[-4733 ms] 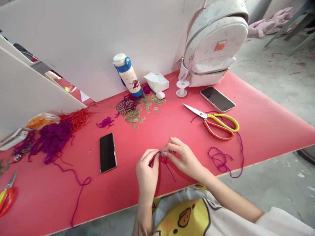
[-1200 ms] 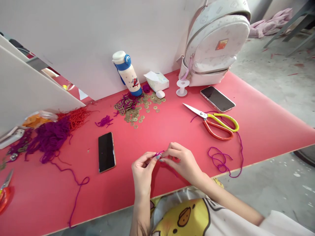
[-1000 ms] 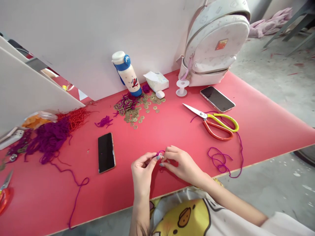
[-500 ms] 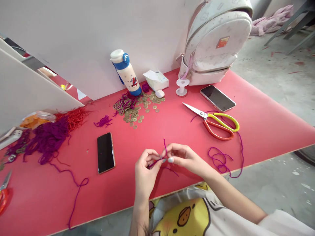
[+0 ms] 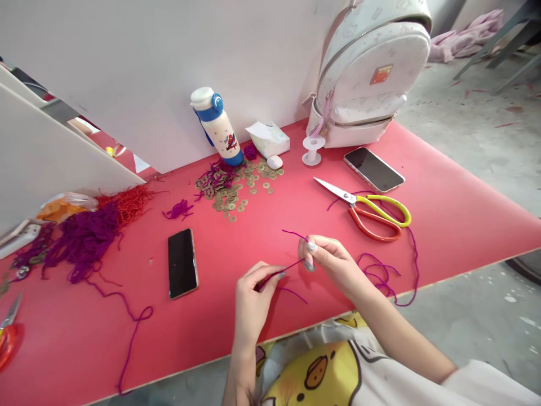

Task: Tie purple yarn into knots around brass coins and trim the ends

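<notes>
Between my hands a length of purple yarn (image 5: 293, 264) is stretched over the red table (image 5: 236, 248). My left hand (image 5: 252, 293) pinches one part of it between thumb and fingers; whether anything else is inside that grip is hidden. Up and to the right, my right hand (image 5: 327, 259) is closed on the yarn, and a free end sticks out leftward past its fingertips. Another loose purple tail hangs below, near my left thumb. Right of my hands lie scissors (image 5: 359, 204) with one red and one yellow handle, blades pointing left.
Behind are a bottle (image 5: 220, 129), holed coins (image 5: 230, 194), a tissue pack (image 5: 270, 141), a white spool (image 5: 313, 151) and a backpack (image 5: 372, 79). Phones lie left (image 5: 182, 263) and right (image 5: 374, 170). Purple yarn (image 5: 87, 242) heaps at far left, near red-handled scissors (image 5: 7, 338).
My right hand has moved right and slightly up, away from my left, drawing the yarn taut between them. The free end now points left instead of up. My left hand has barely moved.
</notes>
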Demonstrator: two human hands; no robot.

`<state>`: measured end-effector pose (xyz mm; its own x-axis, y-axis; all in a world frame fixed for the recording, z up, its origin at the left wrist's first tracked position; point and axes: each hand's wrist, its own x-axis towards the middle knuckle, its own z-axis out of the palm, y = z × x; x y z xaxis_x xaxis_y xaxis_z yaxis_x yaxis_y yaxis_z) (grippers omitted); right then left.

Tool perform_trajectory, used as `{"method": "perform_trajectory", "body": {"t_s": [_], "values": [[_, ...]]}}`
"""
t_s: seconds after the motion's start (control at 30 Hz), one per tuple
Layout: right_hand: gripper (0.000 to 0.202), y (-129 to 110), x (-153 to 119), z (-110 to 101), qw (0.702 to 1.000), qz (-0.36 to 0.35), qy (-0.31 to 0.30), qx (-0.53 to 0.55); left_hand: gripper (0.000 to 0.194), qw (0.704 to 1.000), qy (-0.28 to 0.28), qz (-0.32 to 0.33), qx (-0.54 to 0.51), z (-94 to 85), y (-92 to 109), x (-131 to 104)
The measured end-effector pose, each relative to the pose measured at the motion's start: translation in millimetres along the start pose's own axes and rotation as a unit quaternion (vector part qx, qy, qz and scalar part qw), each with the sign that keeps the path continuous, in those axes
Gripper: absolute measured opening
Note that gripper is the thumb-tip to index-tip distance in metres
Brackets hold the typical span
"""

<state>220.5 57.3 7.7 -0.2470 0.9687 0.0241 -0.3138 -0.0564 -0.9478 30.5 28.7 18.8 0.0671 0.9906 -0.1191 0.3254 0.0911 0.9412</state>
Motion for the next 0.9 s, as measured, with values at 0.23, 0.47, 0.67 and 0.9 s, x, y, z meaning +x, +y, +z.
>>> {"method": "perform_trajectory", "body": {"t_s": [0.23, 0.47, 0.67, 0.9], "values": [[0.021, 11, 1, -3, 0.976, -0.067, 0.179, -0.105, 0.015, 0.997, 0.076, 0.013, -0.027, -3.6, -5, 2], [0.03, 16, -15, 23, 0.944, -0.071, 0.011, -0.322, 0.016, 0.992, 0.116, 0.019, -0.044, 1.9, -8, 5], [0.029, 16, -14, 33, 0.943, -0.084, -0.03, -0.322, 0.014, 0.989, 0.127, 0.065, 0.044, 0.4, -2, 3], [0.019, -1, -5, 16, 0.919, -0.125, -0.091, -0.362, 0.017, 0.968, -0.014, 0.17, 0.186, -9.4, 0, 3]]}}
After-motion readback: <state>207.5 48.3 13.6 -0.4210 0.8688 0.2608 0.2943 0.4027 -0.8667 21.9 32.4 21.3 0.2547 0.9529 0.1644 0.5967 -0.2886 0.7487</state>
